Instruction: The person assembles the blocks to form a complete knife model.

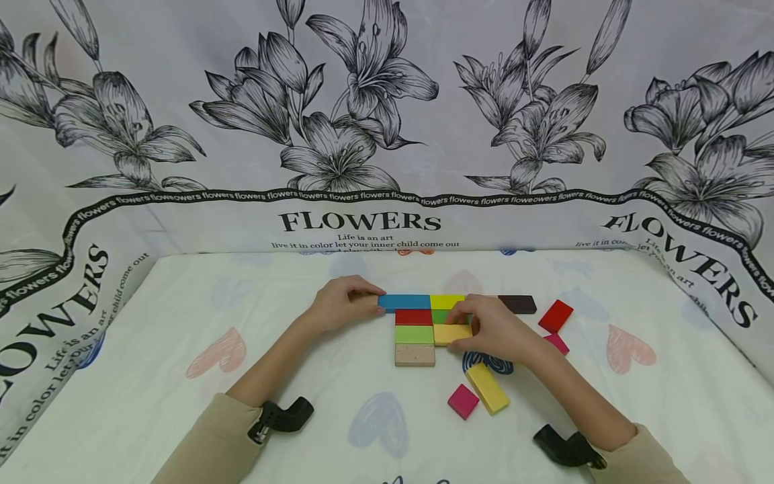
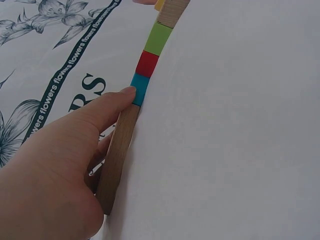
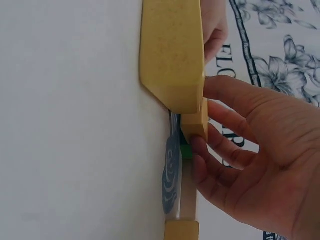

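My left hand holds the left end of the back row. Its thumb and fingers lie on either side of a brown wooden block, a fingertip reaching the blue block. Beside it, a red block, a light green block and a pale wooden block form a column toward me. My right hand pinches a yellow block right of that column. A green block and a brighter yellow block lie behind, partly covered by the fingers.
A dark brown block ends the back row at right. Loose red and pink blocks lie beyond my right forearm. Nearer me are a magenta block and another yellow block. A flower-printed curtain stands behind the heart-patterned cloth.
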Action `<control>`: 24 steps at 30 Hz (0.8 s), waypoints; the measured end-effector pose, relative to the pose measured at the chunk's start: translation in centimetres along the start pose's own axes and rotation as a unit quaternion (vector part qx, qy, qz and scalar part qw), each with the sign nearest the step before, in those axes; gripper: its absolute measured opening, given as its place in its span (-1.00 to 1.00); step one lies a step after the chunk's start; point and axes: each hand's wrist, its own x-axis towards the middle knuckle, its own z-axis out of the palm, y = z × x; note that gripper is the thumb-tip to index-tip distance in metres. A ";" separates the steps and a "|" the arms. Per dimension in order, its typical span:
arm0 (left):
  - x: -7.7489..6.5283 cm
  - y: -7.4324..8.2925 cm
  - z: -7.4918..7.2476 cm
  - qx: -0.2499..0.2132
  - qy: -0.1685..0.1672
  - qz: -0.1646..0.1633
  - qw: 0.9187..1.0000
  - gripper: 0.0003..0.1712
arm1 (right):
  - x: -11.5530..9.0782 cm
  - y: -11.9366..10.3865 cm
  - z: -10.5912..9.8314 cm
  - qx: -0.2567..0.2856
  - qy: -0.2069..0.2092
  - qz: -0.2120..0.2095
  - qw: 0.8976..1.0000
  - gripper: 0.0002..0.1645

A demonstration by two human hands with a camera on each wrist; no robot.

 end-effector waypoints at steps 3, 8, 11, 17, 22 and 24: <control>0.0 0.0 0.0 0.002 0.001 0.002 1.000 -0.59 | 0.0 0.0 0.0 0.002 -0.001 -0.005 1.000 -0.63; 0.1 0.0 0.0 0.003 0.002 0.004 1.000 -0.59 | 0.0 0.1 0.1 0.006 -0.002 -0.012 1.000 -0.64; 0.1 0.0 0.0 0.002 0.002 0.003 1.000 -0.59 | 0.0 0.1 0.1 0.008 -0.001 -0.012 1.000 -0.63; 0.1 0.1 0.0 0.001 0.002 0.001 1.000 -0.59 | -0.1 0.2 0.1 0.003 0.005 -0.015 1.000 -0.57; 0.1 0.0 0.0 0.001 0.002 -0.004 1.000 -0.59 | -0.1 0.1 0.0 0.007 0.002 -0.014 1.000 -0.51; 0.0 0.0 0.1 0.000 0.001 -0.005 1.000 -0.59 | -0.2 0.1 -0.2 0.010 -0.002 -0.010 1.000 -0.50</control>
